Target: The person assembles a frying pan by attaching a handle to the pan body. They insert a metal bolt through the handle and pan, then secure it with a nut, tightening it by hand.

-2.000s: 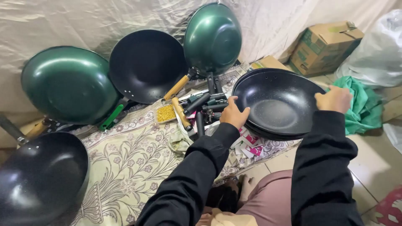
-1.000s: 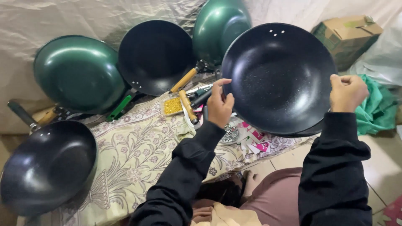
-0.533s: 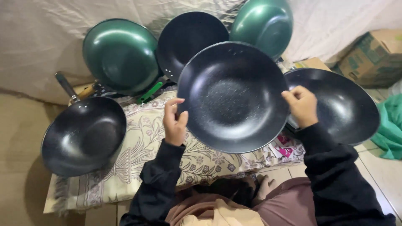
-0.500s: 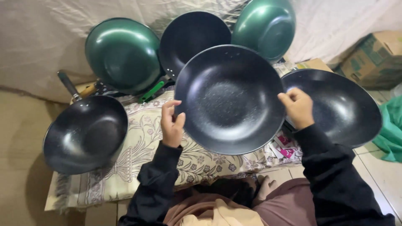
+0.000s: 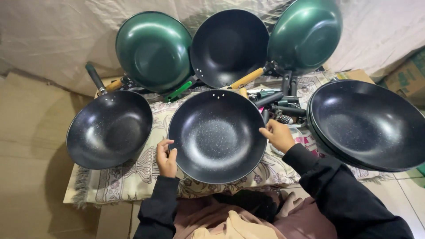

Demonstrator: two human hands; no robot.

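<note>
A black speckled wok pan without a handle (image 5: 217, 135) rests on the patterned cloth (image 5: 133, 186) right in front of me. My left hand (image 5: 165, 158) grips its left rim. Its right rim is held by my right hand (image 5: 278, 135). Both my sleeves are black. To the left lies a black wok with a dark handle (image 5: 110, 128). On the right sits a stack of black handleless woks (image 5: 367, 124).
Two green woks (image 5: 152, 48) (image 5: 305, 33) and a black wok (image 5: 228, 44) lean against the draped white sheet behind. Loose handles and hardware (image 5: 276, 104) lie behind the held pan. A cardboard box (image 5: 407, 77) stands at the far right.
I have lowered the pan from upright in front of me down flat onto the cloth, between the left wok and the right stack. Both hands stayed on its rim.
</note>
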